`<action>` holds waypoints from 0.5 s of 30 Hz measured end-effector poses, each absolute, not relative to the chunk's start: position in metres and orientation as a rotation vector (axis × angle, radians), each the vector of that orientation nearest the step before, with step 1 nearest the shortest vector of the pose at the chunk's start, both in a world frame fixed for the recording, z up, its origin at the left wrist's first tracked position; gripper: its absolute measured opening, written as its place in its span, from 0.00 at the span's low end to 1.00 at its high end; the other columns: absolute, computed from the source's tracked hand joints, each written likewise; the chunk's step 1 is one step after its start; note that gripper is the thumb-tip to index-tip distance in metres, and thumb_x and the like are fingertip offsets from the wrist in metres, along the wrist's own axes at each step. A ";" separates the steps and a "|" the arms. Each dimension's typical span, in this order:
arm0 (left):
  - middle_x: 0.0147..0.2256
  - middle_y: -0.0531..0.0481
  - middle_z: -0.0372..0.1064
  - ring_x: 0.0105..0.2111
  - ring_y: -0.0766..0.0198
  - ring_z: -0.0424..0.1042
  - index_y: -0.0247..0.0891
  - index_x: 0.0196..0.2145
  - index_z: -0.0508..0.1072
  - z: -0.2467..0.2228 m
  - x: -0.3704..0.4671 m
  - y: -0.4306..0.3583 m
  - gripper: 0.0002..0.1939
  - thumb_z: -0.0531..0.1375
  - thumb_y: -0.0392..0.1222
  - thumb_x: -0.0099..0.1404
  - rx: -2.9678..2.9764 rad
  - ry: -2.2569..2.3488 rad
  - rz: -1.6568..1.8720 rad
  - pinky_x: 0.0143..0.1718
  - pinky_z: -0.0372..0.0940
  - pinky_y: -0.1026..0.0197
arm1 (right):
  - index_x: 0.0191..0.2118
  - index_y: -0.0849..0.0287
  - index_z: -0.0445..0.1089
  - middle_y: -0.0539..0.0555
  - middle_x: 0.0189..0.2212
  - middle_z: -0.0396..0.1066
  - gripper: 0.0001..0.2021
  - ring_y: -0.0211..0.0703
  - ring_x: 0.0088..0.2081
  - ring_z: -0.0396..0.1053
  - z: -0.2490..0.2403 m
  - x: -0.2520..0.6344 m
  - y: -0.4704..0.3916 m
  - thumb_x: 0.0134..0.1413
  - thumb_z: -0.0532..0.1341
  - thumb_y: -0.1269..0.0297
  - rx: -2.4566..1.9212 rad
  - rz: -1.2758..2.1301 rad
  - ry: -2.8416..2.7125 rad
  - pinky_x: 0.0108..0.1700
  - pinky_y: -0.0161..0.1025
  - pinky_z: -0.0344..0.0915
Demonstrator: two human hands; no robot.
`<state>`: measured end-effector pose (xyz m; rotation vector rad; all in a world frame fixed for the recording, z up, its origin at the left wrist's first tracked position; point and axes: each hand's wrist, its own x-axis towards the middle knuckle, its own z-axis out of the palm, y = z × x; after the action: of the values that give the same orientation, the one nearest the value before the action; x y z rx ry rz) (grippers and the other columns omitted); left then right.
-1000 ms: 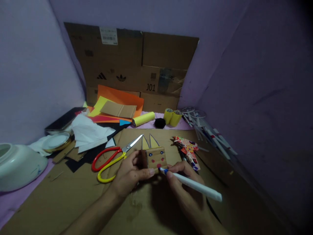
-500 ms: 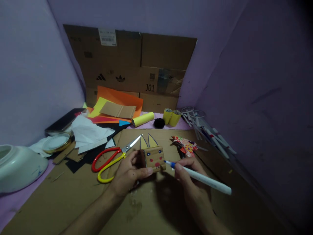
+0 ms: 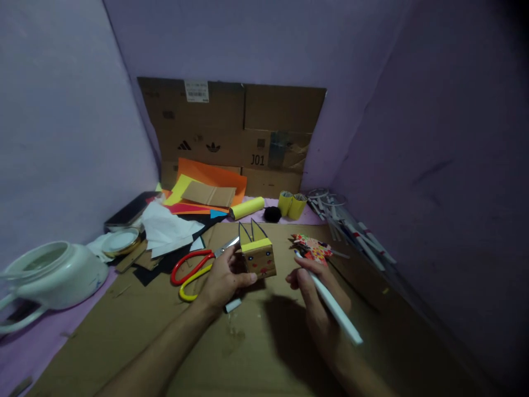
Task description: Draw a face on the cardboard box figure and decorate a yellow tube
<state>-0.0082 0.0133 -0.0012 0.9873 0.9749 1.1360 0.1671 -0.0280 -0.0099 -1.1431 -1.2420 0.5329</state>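
Observation:
My left hand (image 3: 225, 280) grips a small cardboard box (image 3: 261, 261) by its lower left side, thumb across the front. The box has a yellow top edge, two pointed ears, blue-rimmed eyes and red marks drawn like a face. To its right, my right hand (image 3: 316, 286) holds a white marker (image 3: 336, 310) with its blue tip up and clear of the box. Scissors (image 3: 194, 268) with one red and one yellow handle lie beside my left hand. A small whitish cap (image 3: 233, 305) rests on the cardboard sheet (image 3: 198, 353) below it.
A white teapot (image 3: 61, 275) stands at the left, near a round lid (image 3: 120, 241) and white tissue (image 3: 167, 226). Coloured paper (image 3: 215, 176), yellow rolls (image 3: 247, 208) and black yarn (image 3: 272, 214) lie behind. Patterned scraps (image 3: 314, 248) and paper sticks (image 3: 363, 237) are at the right.
The marker has moved away from the box and points more upward. The box is tilted so its yellow top shows. The view has shifted, showing more of the teapot.

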 end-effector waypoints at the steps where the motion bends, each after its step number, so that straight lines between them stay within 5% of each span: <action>1: 0.48 0.39 0.73 0.49 0.46 0.72 0.33 0.51 0.66 -0.002 -0.007 0.015 0.37 0.69 0.29 0.41 1.010 0.990 1.135 0.48 0.68 0.52 | 0.40 0.57 0.72 0.50 0.25 0.75 0.09 0.42 0.27 0.74 -0.009 0.167 -0.024 0.55 0.60 0.62 -1.157 0.552 -1.208 0.30 0.38 0.69; 10: 0.52 0.41 0.69 0.48 0.53 0.72 0.38 0.56 0.63 -0.007 -0.001 0.020 0.41 0.62 0.24 0.42 1.216 1.182 1.058 0.45 0.68 0.57 | 0.40 0.59 0.71 0.55 0.27 0.76 0.13 0.48 0.31 0.76 -0.010 0.173 -0.005 0.48 0.61 0.60 -1.224 0.704 -1.031 0.33 0.44 0.70; 15: 0.30 0.49 0.70 0.29 0.56 0.71 0.32 0.60 0.58 -0.001 -0.016 0.003 0.41 0.62 0.32 0.47 1.428 1.503 0.880 0.31 0.65 0.57 | 0.41 0.59 0.71 0.55 0.28 0.75 0.14 0.48 0.32 0.75 -0.011 0.175 -0.007 0.48 0.62 0.59 -1.232 0.724 -1.013 0.38 0.47 0.69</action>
<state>-0.0164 0.0027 -0.0013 1.4281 1.5031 0.8802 0.1746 -0.0071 -0.0110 -1.2319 -1.0133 0.7244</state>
